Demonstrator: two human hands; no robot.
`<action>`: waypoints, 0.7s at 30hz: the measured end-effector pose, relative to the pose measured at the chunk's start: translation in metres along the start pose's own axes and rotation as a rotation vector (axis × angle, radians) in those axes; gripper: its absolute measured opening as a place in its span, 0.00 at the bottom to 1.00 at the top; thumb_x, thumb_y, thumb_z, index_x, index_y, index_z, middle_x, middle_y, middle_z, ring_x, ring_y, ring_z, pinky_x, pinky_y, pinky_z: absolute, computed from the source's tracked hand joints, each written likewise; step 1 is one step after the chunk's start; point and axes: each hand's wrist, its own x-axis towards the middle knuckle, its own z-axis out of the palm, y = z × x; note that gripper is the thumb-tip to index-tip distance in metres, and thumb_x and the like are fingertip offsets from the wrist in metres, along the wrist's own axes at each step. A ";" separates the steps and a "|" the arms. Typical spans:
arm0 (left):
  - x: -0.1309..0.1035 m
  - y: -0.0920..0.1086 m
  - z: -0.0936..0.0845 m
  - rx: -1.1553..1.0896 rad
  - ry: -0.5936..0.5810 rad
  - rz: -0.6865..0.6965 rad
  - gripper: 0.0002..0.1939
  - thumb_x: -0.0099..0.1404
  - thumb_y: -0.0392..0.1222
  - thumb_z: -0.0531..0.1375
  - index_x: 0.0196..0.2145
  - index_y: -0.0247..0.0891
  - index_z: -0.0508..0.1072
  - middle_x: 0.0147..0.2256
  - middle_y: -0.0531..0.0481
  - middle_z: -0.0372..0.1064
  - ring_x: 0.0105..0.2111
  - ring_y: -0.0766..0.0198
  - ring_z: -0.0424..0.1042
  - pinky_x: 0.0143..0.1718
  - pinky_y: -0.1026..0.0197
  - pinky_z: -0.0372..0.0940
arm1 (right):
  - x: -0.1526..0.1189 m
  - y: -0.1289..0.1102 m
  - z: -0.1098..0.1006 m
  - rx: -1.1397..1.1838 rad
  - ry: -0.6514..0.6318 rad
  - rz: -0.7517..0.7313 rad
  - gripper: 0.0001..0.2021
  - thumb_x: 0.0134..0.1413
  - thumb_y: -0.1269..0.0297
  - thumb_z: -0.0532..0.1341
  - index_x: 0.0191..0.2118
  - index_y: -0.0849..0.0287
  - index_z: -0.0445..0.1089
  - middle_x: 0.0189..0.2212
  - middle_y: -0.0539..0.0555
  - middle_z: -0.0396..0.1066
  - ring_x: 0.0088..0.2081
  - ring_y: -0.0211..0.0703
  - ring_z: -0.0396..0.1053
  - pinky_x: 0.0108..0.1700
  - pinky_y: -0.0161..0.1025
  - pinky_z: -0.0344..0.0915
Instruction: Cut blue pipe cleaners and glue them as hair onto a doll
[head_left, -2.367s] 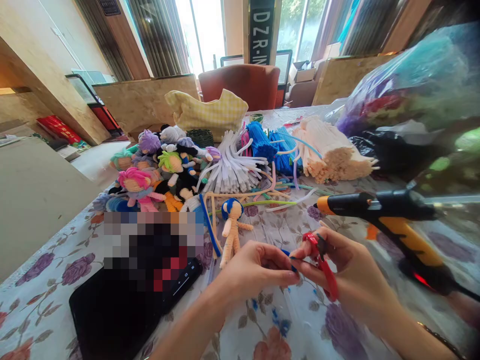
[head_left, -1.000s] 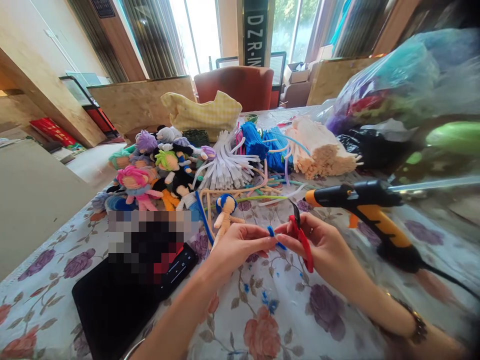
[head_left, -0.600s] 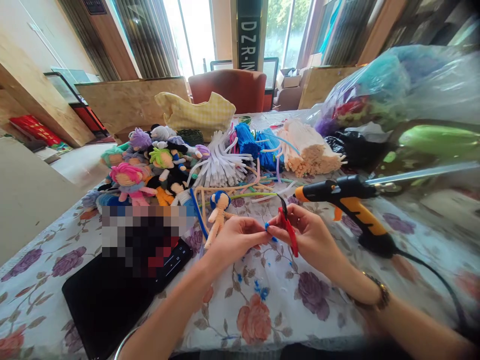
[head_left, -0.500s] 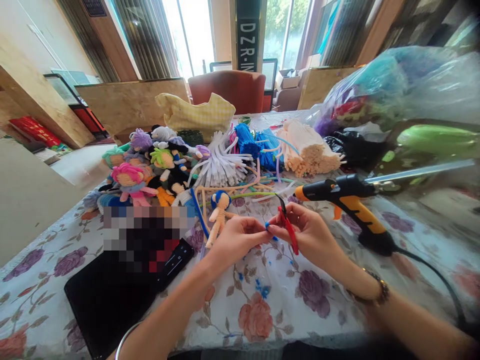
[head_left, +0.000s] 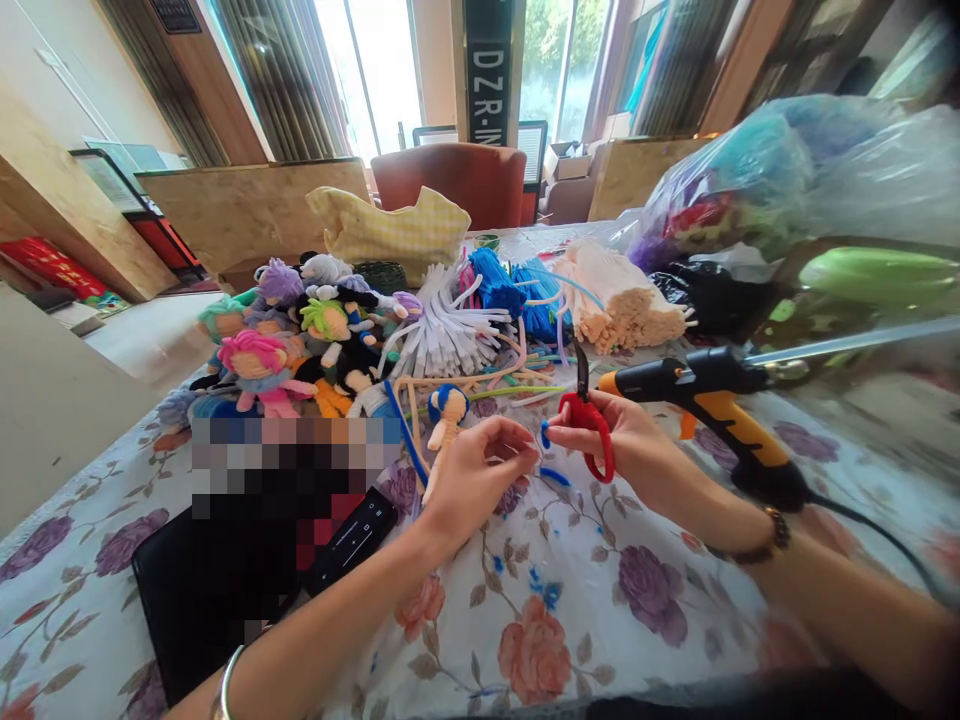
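My right hand (head_left: 626,440) holds red-handled scissors (head_left: 606,440), their dark blades pointing up, and pinches a small blue piece (head_left: 545,432) at its fingertips. Just left of that piece, my left hand (head_left: 484,465) has its thumb and fingers curved toward each other; whether something tiny sits between the tips I cannot make out. A short blue strip (head_left: 555,477) lies on the cloth below the hands. Beyond my left hand is a cream doll (head_left: 439,440) with blue hair, partly covered by that hand. Blue scraps (head_left: 544,588) are scattered on the floral cloth nearer me.
Several dolls (head_left: 262,365) are piled at the left behind a black tablet (head_left: 202,590). White stems (head_left: 446,335), blue bundles and a cream bundle (head_left: 626,300) stand at the back. A glue gun (head_left: 712,390) lies right of my right hand, its cable trailing right.
My hands have moved apart. The blue piece stays with my right hand, the scissors have turned more upright, and the blue strip on the cloth is now plainly visible. The view has shifted slightly.
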 end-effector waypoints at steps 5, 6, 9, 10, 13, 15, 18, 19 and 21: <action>-0.007 0.000 -0.002 -0.010 0.091 0.068 0.10 0.63 0.45 0.60 0.40 0.39 0.74 0.27 0.53 0.71 0.27 0.66 0.73 0.29 0.65 0.68 | 0.008 0.001 0.008 -0.011 -0.060 -0.049 0.14 0.42 0.56 0.72 0.31 0.58 0.71 0.27 0.47 0.70 0.28 0.37 0.66 0.30 0.34 0.64; -0.008 0.000 -0.003 -0.005 0.099 0.091 0.10 0.64 0.45 0.59 0.42 0.39 0.74 0.28 0.53 0.71 0.28 0.66 0.73 0.30 0.65 0.68 | 0.009 0.002 0.010 -0.008 -0.070 -0.057 0.15 0.42 0.56 0.72 0.31 0.58 0.71 0.28 0.47 0.70 0.28 0.37 0.67 0.31 0.34 0.65; -0.012 0.001 -0.005 0.017 0.091 0.168 0.10 0.66 0.43 0.57 0.42 0.41 0.76 0.31 0.52 0.72 0.29 0.68 0.72 0.32 0.65 0.68 | 0.009 0.001 0.014 0.002 -0.097 -0.064 0.14 0.41 0.57 0.72 0.31 0.57 0.70 0.28 0.47 0.70 0.28 0.37 0.67 0.32 0.34 0.65; -0.013 0.001 -0.006 0.029 0.085 0.189 0.09 0.66 0.42 0.57 0.41 0.41 0.77 0.32 0.52 0.72 0.29 0.68 0.71 0.32 0.66 0.68 | 0.007 0.001 0.015 0.006 -0.106 -0.059 0.14 0.42 0.57 0.72 0.31 0.57 0.70 0.27 0.46 0.70 0.28 0.36 0.66 0.31 0.34 0.65; -0.013 0.002 -0.008 0.073 0.059 0.207 0.08 0.65 0.39 0.58 0.37 0.41 0.78 0.33 0.52 0.70 0.27 0.70 0.69 0.30 0.67 0.66 | 0.002 0.000 0.016 0.007 -0.126 -0.033 0.13 0.42 0.58 0.72 0.31 0.57 0.69 0.25 0.45 0.67 0.25 0.34 0.63 0.27 0.32 0.62; -0.012 0.003 -0.008 0.084 0.039 0.204 0.07 0.64 0.37 0.59 0.34 0.41 0.78 0.31 0.53 0.69 0.27 0.70 0.69 0.28 0.68 0.64 | -0.002 0.000 0.016 0.003 -0.134 -0.008 0.14 0.42 0.57 0.72 0.30 0.57 0.69 0.23 0.44 0.65 0.22 0.33 0.60 0.24 0.32 0.59; -0.011 0.004 -0.009 0.083 0.036 0.231 0.05 0.62 0.36 0.61 0.29 0.40 0.77 0.30 0.53 0.69 0.28 0.70 0.69 0.28 0.68 0.64 | -0.008 -0.002 0.016 -0.008 -0.138 0.014 0.13 0.42 0.57 0.72 0.28 0.56 0.69 0.22 0.44 0.66 0.21 0.33 0.60 0.23 0.32 0.58; -0.011 0.004 -0.009 0.087 0.038 0.244 0.05 0.62 0.36 0.62 0.28 0.39 0.76 0.30 0.53 0.69 0.29 0.69 0.69 0.29 0.68 0.65 | -0.009 -0.003 0.017 -0.012 -0.137 0.015 0.13 0.43 0.56 0.71 0.28 0.56 0.69 0.22 0.45 0.67 0.22 0.33 0.61 0.24 0.33 0.59; -0.011 0.006 -0.009 0.091 0.035 0.264 0.06 0.62 0.35 0.62 0.27 0.39 0.75 0.31 0.53 0.70 0.30 0.69 0.70 0.31 0.67 0.66 | -0.011 -0.005 0.018 -0.017 -0.128 0.017 0.14 0.42 0.55 0.71 0.27 0.55 0.68 0.22 0.45 0.67 0.23 0.35 0.63 0.24 0.33 0.61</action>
